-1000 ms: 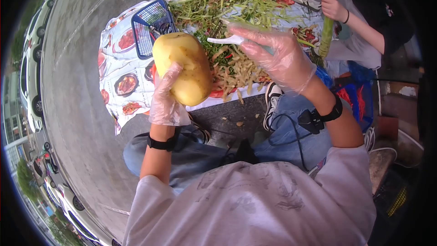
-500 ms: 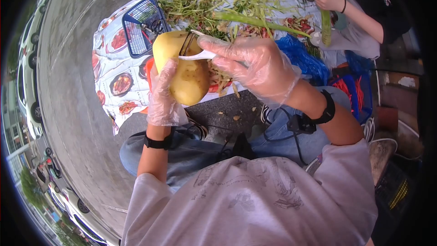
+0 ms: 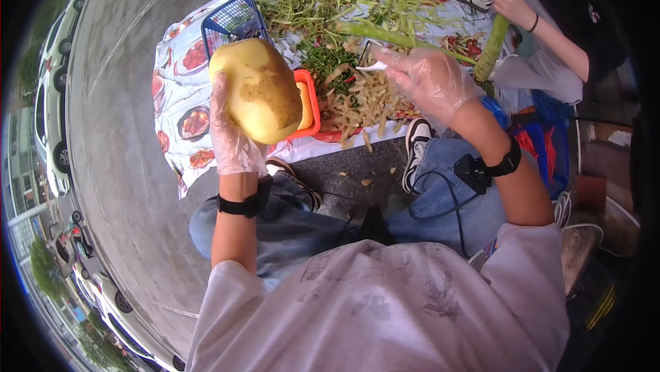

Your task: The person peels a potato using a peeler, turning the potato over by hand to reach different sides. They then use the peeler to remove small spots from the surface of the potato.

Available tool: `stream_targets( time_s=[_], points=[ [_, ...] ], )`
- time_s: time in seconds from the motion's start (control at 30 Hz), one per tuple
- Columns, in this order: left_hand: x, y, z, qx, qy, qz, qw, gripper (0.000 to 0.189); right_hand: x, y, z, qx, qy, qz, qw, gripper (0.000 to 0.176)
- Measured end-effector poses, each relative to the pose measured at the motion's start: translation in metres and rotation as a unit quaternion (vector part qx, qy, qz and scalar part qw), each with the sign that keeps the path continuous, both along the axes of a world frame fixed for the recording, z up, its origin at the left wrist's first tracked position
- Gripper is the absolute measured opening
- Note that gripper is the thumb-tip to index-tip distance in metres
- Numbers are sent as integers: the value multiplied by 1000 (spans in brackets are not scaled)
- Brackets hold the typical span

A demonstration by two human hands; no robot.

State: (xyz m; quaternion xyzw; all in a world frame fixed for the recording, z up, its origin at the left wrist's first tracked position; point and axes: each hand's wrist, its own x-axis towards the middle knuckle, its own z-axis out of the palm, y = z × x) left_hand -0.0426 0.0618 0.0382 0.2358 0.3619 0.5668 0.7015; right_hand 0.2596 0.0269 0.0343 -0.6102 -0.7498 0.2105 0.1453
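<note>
My left hand (image 3: 232, 135), in a clear plastic glove, grips a large potato (image 3: 258, 93). Much of the potato is bare yellow flesh, with a patch of brown skin left on the side facing right. My right hand (image 3: 433, 83), gloved the same way, is closed on a white peeler (image 3: 371, 66), its metal blade held out to the left and apart from the potato. Part of the peeler's handle is hidden by my fingers. Behind the potato stands an orange-red container (image 3: 315, 114) with something yellow in it.
Potato peelings (image 3: 375, 100) and green shreds lie heaped on a printed plastic sheet (image 3: 168, 107). A blue basket (image 3: 234, 18) stands at the far left of it. At the upper right, another person's hand (image 3: 512, 4) holds a long green stalk (image 3: 491, 56). Parked cars (image 3: 58, 111) line the left.
My right hand has drawn the peeler off the potato, moving right. The potato has shifted slightly left in my left hand, revealing the orange-red container.
</note>
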Motion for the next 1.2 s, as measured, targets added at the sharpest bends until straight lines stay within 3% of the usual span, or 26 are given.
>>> stream_targets(
  time_s=[0.1, 0.23, 0.3, 0.33, 0.4, 0.43, 0.5, 0.57, 0.67, 0.77, 0.83, 0.9, 0.97, 1.2],
  points=[
    [4, -6, 1, -20, -70, -58, 996, 60, -5, 1, 18, 3, -56, -31, 998, 36],
    [5, -8, -16, -36, -30, -80, 996, 66, -1, 11, 6, 77, 33, -20, 996, 38],
    [7, -9, -19, -36, -19, -99, 994, 71, -2, 14, -9, 134, 164, 13, 977, 41],
    [10, -10, -20, -48, -40, -110, 992, 73, -5, 13, -7, 134, 162, 13, 977, 41],
    [17, -15, -16, -59, -63, -120, 989, 76, -24, 5, 1, 62, 408, -68, 908, 41],
    [22, -17, -10, -62, -86, -130, 986, 77, -32, -1, 5, 61, 407, -68, 909, 41],
    [28, -19, -9, -66, -111, -142, 981, 78, -48, -15, 12, -148, 552, -137, 809, 39],
    [32, -19, -12, -61, -130, -135, 980, 76, -69, -25, 3, -163, 606, -134, 767, 29],
    [34, -19, -17, -105, -192, -101, 970, 70, -75, -30, 3, -162, 579, -136, 787, 33],
    [36, -16, -21, -126, -141, -110, 976, 65, -73, -24, -3, -162, 604, -151, 765, 33],
    [33, -17, -24, -133, -135, -121, 974, 64, -65, -16, -2, -102, 554, -159, 811, 33],
    [35, -18, -24, -138, -154, -141, 968, 66, -54, -10, 0, -92, 550, -158, 815, 35],
    [32, -17, -25, -143, -180, -161, 960, 67, -40, -4, 4, -38, 425, -155, 891, 40],
    [31, -21, -34, -121, -254, -202, 938, 72, -31, -5, 20, -5, 371, -126, 920, 48]
  ],
)
